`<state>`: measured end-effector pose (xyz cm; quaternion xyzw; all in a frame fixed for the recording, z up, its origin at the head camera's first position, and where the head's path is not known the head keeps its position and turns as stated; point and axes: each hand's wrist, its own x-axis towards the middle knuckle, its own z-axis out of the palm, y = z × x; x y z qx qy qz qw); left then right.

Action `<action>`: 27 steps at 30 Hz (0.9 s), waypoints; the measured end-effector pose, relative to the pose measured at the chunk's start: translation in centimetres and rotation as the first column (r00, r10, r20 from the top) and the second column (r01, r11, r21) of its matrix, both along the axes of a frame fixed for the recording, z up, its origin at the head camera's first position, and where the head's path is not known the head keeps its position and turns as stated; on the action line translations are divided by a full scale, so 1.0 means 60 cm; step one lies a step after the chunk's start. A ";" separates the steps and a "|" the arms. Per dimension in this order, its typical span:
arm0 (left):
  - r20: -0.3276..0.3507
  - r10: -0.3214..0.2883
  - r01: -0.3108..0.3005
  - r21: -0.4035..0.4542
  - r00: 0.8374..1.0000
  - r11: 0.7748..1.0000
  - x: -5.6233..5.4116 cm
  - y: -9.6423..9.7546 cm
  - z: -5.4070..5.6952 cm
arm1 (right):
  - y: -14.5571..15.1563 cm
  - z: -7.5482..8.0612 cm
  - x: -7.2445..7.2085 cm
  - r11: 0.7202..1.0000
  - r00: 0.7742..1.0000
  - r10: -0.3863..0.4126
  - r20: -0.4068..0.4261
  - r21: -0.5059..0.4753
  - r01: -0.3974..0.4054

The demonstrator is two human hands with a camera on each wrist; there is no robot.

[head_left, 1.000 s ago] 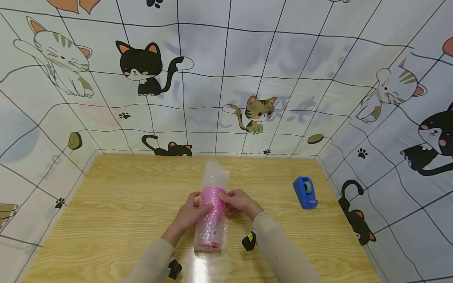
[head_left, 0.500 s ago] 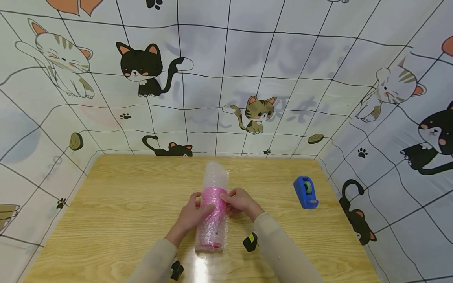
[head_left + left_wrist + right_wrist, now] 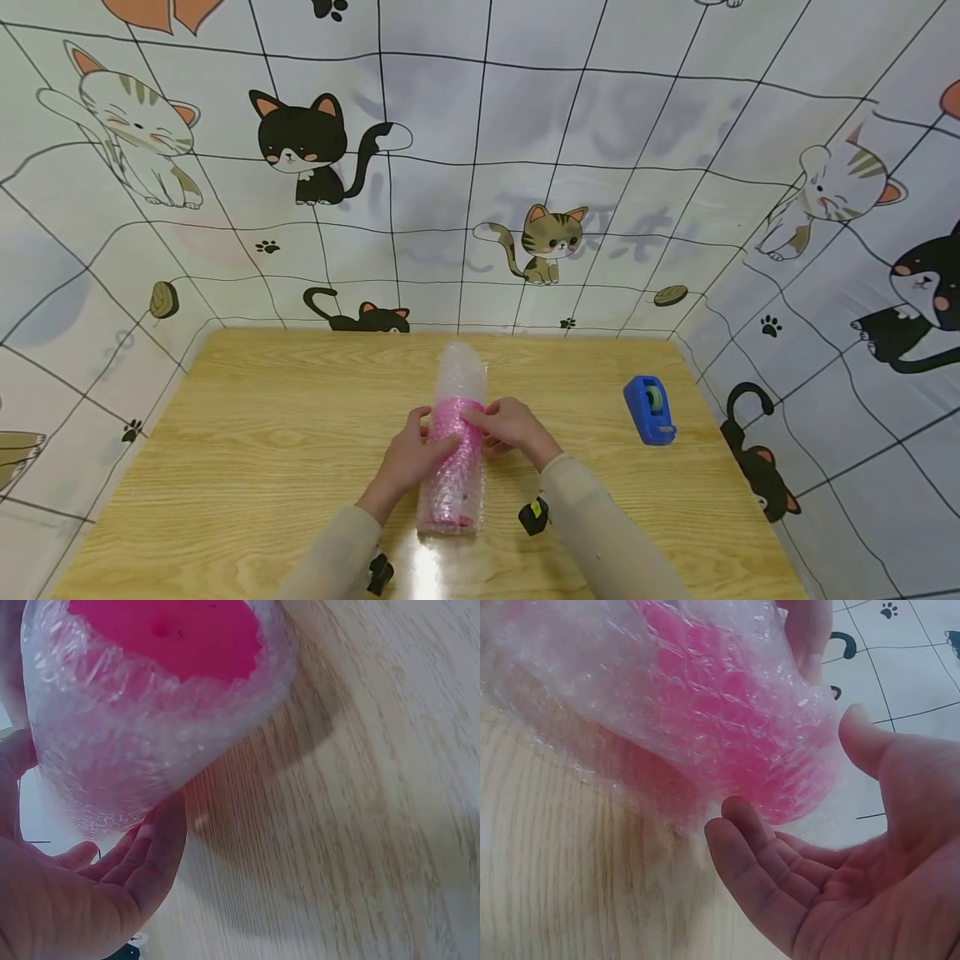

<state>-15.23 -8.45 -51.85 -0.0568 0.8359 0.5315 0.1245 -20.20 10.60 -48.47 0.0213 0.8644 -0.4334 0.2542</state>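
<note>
A pink cylinder rolled in clear bubble wrap (image 3: 452,492) lies on the wooden table, its length pointing away from me. The wrap extends past the pink part at the far end. In the left wrist view the near end shows a smooth pink face (image 3: 176,637) inside the wrap. My left hand (image 3: 411,454) holds the roll's left side, thumb over the top. On the opposite side my right hand (image 3: 517,429) holds it, thumb on top and fingers curved low along the side. In the right wrist view a loose edge of bubble wrap (image 3: 577,769) spreads beside the roll.
A blue tape dispenser (image 3: 649,410) stands at the right of the wooden table (image 3: 262,417). Cat-printed cloth (image 3: 435,192) encloses the back and both sides. A small black camera (image 3: 533,517) is worn at the right wrist, another (image 3: 380,573) at the left.
The roll and both hands shift very slightly to the right in the head view. Both hands keep their hold, and the tape dispenser stays in place.
</note>
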 end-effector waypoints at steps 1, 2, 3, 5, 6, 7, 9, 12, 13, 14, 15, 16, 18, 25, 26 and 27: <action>-0.001 -0.002 0.002 0.001 1.000 1.000 0.000 0.001 0.000 | 0.000 0.000 0.000 1.000 1.000 -0.004 0.000 0.002 0.004; -0.002 -0.003 0.003 0.002 1.000 1.000 0.000 0.001 -0.001 | 0.000 0.000 0.000 1.000 1.000 -0.005 -0.003 0.007 0.005; 0.000 0.000 0.000 0.000 1.000 1.000 0.000 0.002 -0.001 | 0.000 0.000 0.000 1.000 1.000 -0.006 -0.005 0.009 0.006; -0.005 -0.005 0.005 -0.002 1.000 1.000 0.000 0.002 -0.002 | 0.000 0.000 -0.001 1.000 1.000 -0.005 -0.009 0.013 0.005; -0.007 -0.007 0.007 -0.005 1.000 1.000 0.000 0.003 -0.002 | 0.001 0.000 -0.001 1.000 1.000 -0.002 -0.010 0.014 0.003; -0.009 -0.007 0.007 -0.011 1.000 1.000 0.000 0.003 -0.003 | 0.001 -0.001 -0.002 1.000 1.000 0.000 -0.013 0.017 0.001; -0.013 -0.008 0.008 -0.022 1.000 1.000 -0.001 0.004 -0.003 | 0.002 -0.002 -0.002 1.000 1.000 0.000 -0.012 0.023 0.000; -0.013 -0.007 0.006 -0.031 1.000 1.000 -0.001 0.006 -0.003 | 0.003 -0.004 -0.004 1.000 1.000 -0.012 -0.001 0.026 0.012; -0.017 -0.009 0.008 -0.033 1.000 0.999 -0.001 0.006 -0.003 | 0.003 -0.004 -0.004 1.000 1.000 -0.014 0.001 0.028 0.014; -0.020 -0.010 0.010 -0.034 1.000 0.999 -0.001 0.006 -0.002 | 0.004 -0.005 -0.004 0.999 1.000 -0.014 0.002 0.029 0.014; -0.024 -0.012 0.011 -0.033 1.000 0.999 0.000 0.007 -0.001 | 0.004 -0.006 -0.005 0.999 1.000 -0.019 0.006 0.028 0.019; -0.027 -0.012 0.011 -0.032 1.000 0.999 0.000 0.007 0.000 | 0.004 -0.006 -0.005 0.999 1.000 -0.018 0.006 0.027 0.018; -0.027 -0.014 0.013 -0.027 1.000 1.000 0.001 0.008 0.002 | 0.005 -0.008 -0.005 1.000 1.000 -0.016 0.007 0.021 0.016; -0.008 -0.011 0.011 -0.014 1.000 1.000 0.004 0.009 0.005 | 0.008 -0.011 -0.004 1.000 0.999 -0.021 0.024 -0.008 0.021; -0.008 -0.011 0.010 -0.014 1.000 1.000 0.004 0.009 0.005 | 0.008 -0.011 -0.003 1.000 0.999 -0.021 0.028 -0.011 0.021; -0.006 -0.010 0.010 -0.016 1.000 1.000 0.004 0.009 0.005 | 0.007 -0.011 -0.003 1.000 0.999 -0.022 0.034 -0.017 0.023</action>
